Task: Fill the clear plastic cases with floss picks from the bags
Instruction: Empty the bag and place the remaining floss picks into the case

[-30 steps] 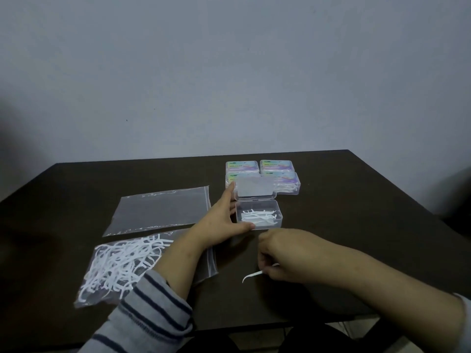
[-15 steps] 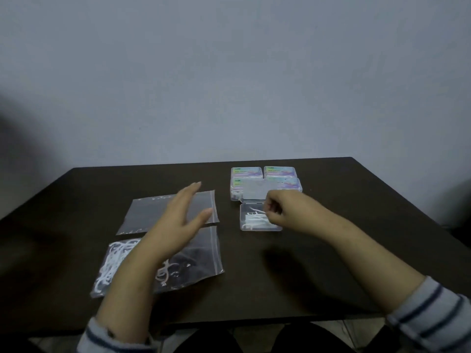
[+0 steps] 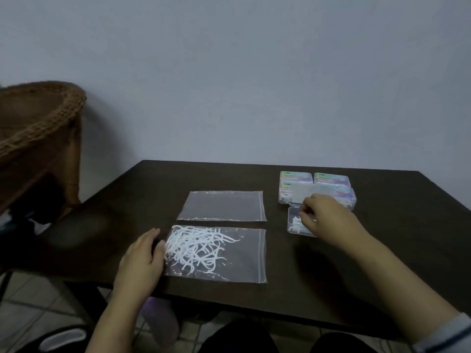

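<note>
Head view of a dark brown rectangular surface (image 3: 331, 276) set against a pale grey wall (image 3: 229, 72). The left hand (image 3: 139, 261) lies flat on the near left part of the surface, fingers straight and relaxed, grasping nothing, its fingertips touching the left edge of a clear zip-top plastic bag (image 3: 244, 261) that lies flat and holds a tangled heap of white floss picks (image 3: 196, 247) bunched toward its left half. Just beyond this bag, parallel to it and slightly apart, lies a second clear zip-top plastic bag (image 3: 224, 206), flat, with no picks visible inside. The right hand (image 3: 323, 217) reaches over a small open clear plastic case (image 3: 293, 225) to the right of the bags, its fingers curled with the tips drawn together above the case; whether a pick is pinched between them cannot be told, as the fingers hide that spot. A few white floss picks show in the left part of the open case. Its raised clear lid (image 3: 300, 193) stands just behind the hand. Directly behind the open case sits a tight group of closed clear plastic cases with pastel printed labels (image 3: 331, 179), touching one another, near the far right edge of the surface. A striped grey sleeve (image 3: 448, 332) covers the right forearm at the lower right corner. At far left, beside the surface, stands a brown woven wicker chair (image 3: 38, 128). Pale tiled floor (image 3: 20, 314) shows below the near edge.
</note>
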